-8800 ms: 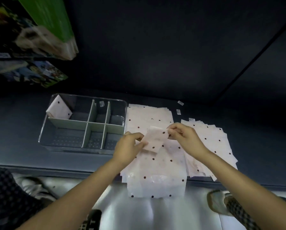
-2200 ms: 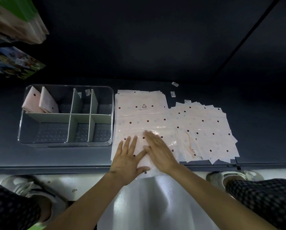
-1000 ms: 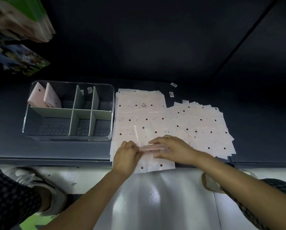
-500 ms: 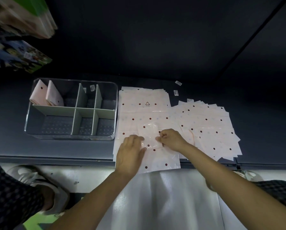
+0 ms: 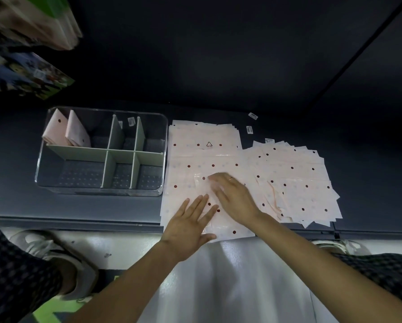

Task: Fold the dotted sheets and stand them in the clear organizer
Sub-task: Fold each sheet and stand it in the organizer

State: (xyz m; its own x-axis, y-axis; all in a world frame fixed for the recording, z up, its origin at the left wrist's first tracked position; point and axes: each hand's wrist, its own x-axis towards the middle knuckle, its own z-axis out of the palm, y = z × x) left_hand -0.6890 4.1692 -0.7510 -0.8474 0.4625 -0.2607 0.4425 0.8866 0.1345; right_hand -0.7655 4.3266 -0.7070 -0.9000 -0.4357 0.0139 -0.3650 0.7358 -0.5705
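A stack of pale pink dotted sheets (image 5: 202,157) lies on the dark shelf, right of the clear organizer (image 5: 165,145). The top sheet is folded over on itself near the front edge. My left hand (image 5: 190,224) lies flat on its near part, fingers spread. My right hand (image 5: 232,197) presses flat on the folded part just beyond, fingers pointing left. Two folded dotted sheets (image 5: 67,131) stand in the organizer's back-left compartment.
A second, fanned pile of dotted sheets (image 5: 298,180) lies to the right. Small white labels (image 5: 250,129) sit behind it. The organizer has green dividers (image 5: 134,157). Boxes (image 5: 27,73) hang at upper left. My shoes rest below the shelf edge.
Both hands went from pinching and folding the top sheet to lying flat on it. My right hand slid forward over the fold; my left opened its fingers.
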